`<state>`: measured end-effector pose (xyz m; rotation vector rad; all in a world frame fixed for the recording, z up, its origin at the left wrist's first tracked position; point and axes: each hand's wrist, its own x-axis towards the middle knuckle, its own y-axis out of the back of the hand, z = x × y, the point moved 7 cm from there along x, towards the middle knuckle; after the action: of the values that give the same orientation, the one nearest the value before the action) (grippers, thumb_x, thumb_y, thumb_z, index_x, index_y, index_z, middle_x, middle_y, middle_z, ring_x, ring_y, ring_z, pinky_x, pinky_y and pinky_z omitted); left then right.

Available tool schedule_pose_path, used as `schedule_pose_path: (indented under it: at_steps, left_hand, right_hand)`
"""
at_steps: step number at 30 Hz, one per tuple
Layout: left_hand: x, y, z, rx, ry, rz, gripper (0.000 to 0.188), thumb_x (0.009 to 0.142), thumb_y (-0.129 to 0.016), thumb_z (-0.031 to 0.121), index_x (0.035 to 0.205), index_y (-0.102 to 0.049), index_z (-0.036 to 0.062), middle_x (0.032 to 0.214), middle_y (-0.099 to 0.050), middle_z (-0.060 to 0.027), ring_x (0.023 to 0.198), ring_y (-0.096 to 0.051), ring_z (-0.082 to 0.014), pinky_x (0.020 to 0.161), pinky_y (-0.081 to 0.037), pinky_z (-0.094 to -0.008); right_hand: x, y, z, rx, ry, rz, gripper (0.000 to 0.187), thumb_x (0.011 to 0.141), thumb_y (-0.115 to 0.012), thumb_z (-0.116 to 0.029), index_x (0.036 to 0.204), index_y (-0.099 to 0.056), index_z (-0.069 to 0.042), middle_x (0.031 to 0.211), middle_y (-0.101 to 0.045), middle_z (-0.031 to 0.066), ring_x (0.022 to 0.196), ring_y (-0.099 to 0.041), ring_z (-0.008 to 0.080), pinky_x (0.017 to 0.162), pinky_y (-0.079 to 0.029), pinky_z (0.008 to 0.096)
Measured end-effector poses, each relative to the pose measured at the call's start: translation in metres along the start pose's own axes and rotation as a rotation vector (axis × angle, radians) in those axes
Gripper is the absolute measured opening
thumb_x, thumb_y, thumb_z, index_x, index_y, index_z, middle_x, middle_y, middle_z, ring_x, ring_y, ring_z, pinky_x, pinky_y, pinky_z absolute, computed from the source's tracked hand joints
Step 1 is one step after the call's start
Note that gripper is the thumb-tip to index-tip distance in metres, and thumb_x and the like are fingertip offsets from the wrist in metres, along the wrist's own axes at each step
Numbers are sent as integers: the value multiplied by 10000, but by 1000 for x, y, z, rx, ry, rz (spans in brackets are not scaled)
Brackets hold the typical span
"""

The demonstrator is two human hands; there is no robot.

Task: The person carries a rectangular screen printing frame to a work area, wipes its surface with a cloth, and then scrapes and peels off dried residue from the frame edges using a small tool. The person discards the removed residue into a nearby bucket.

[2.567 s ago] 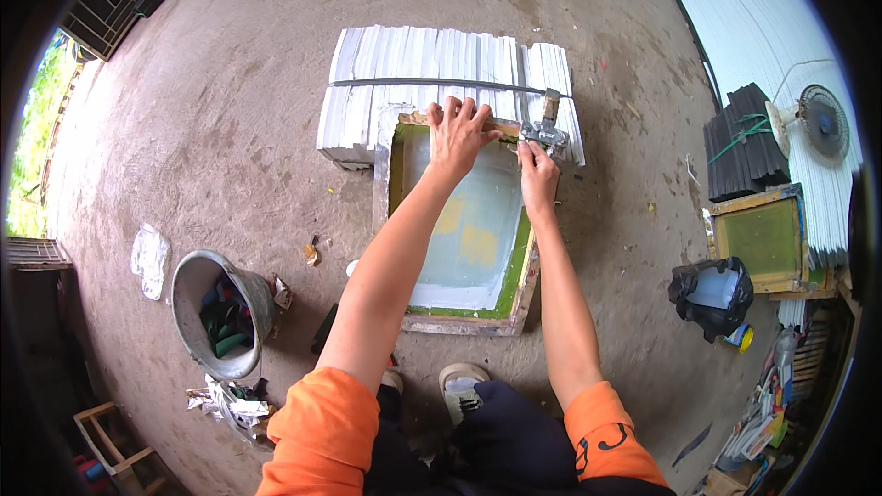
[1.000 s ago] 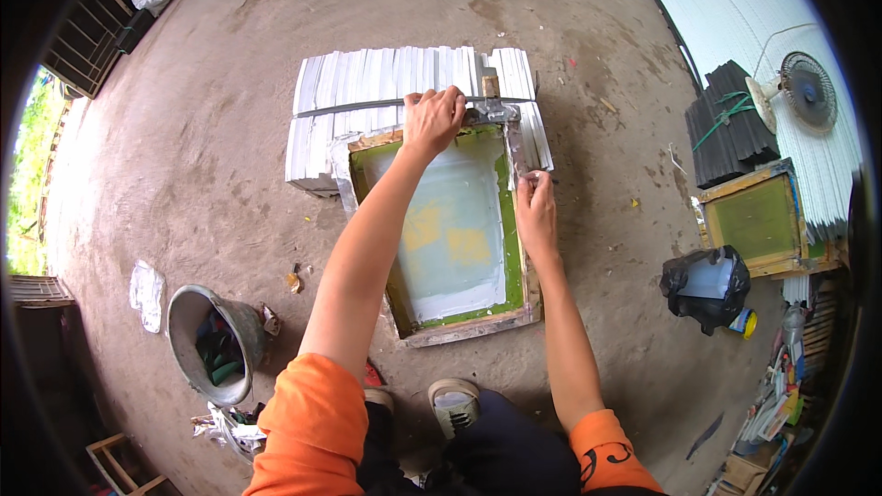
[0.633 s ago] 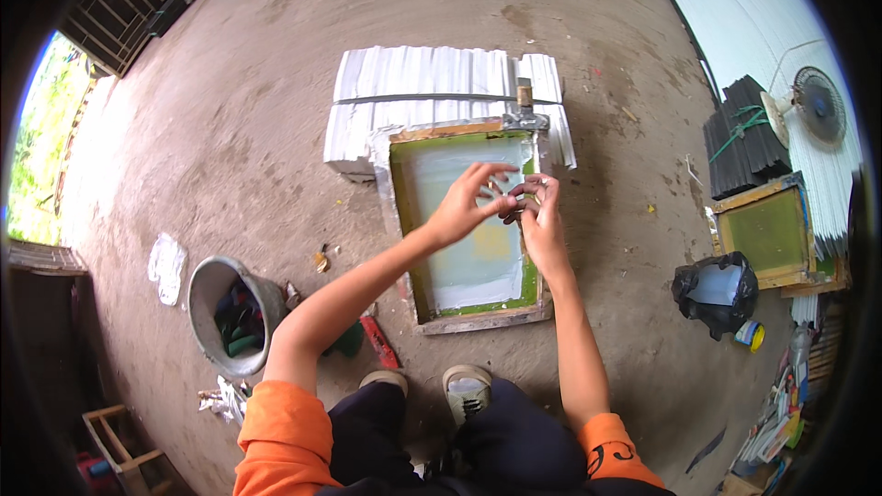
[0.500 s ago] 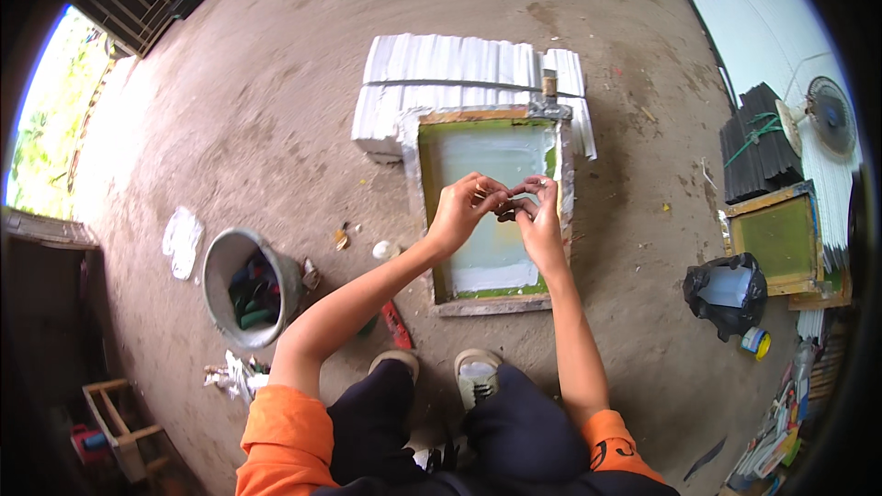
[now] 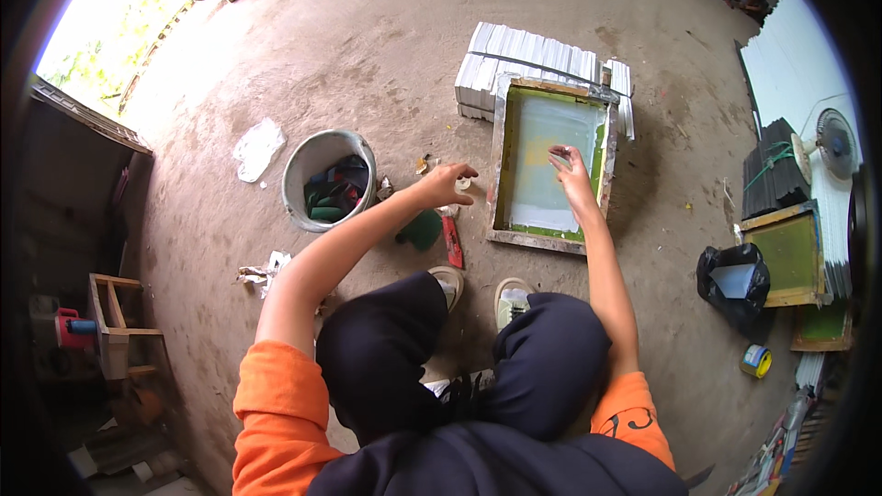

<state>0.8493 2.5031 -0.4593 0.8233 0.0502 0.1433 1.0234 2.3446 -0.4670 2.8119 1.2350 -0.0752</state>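
Note:
My left hand is stretched out just left of the frame, fingers and thumb apart, with nothing seen in it. Below it on the floor lie a flat red tool and a dark green item, both partly overlapped by my arm. My right hand hovers over a wooden screen-printing frame, its fingers loosely curled and apart; it appears to hold nothing. The frame's mesh is pale with a yellow-green border. Its far end rests against a strapped stack of white sheets.
A grey bucket of dark cloths stands left, beside crumpled white plastic. At the right are a black bag-lined container, a yellow tin, another screen frame and a fan. A wooden stool is at lower left.
My hands, together over the frame before, have parted: the left moved leftward, the right stays above the mesh. My view has shifted left and my knees are bent higher into view.

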Motion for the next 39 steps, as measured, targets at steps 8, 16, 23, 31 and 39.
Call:
schedule_pose_path:
  at_steps: [8,16,23,31,39]
  left_hand:
    - [20,23,18,212,-7,-58,340,741,-652,195,1045,-574,63,1023,-585,-144,1015,-529,-293,894,-407,-375]
    - [106,-26,25,248,13,24,319,761,-623,229,1048,-575,97,1138,-492,-165,1092,-440,-355,929,-383,-419]
    - [182,-41,-32,311,45,393,443,708,-660,150,1118,-500,102,1237,-377,-133,1233,-277,-346,1025,-229,-499]
    - [220,-20,-62,343,36,644,627,731,-644,109,1279,-340,105,1322,-245,-165,1264,-215,-362,1027,-199,-528]
    - [239,-17,-83,201,97,758,475,795,-550,6,1230,-404,130,1245,-341,-122,1175,-317,-338,950,-355,-434]
  right_hand:
    - [-9,98,-16,-514,108,224,172,779,-544,-52,946,-571,-21,885,-619,65,836,-587,142,785,-452,273]
    - [29,163,7,-1036,226,369,168,754,-620,-149,863,-637,-21,871,-601,180,860,-555,342,781,-438,402]
    - [104,133,17,-1269,407,454,306,735,-668,-196,1003,-592,-69,991,-533,71,961,-484,253,841,-404,373]
    - [158,132,27,-1656,407,547,241,722,-673,-181,941,-584,-133,1019,-492,31,973,-470,208,789,-397,392]
    - [156,137,41,-1253,484,715,132,707,-659,-70,821,-599,-97,1011,-512,14,996,-440,237,836,-358,414]
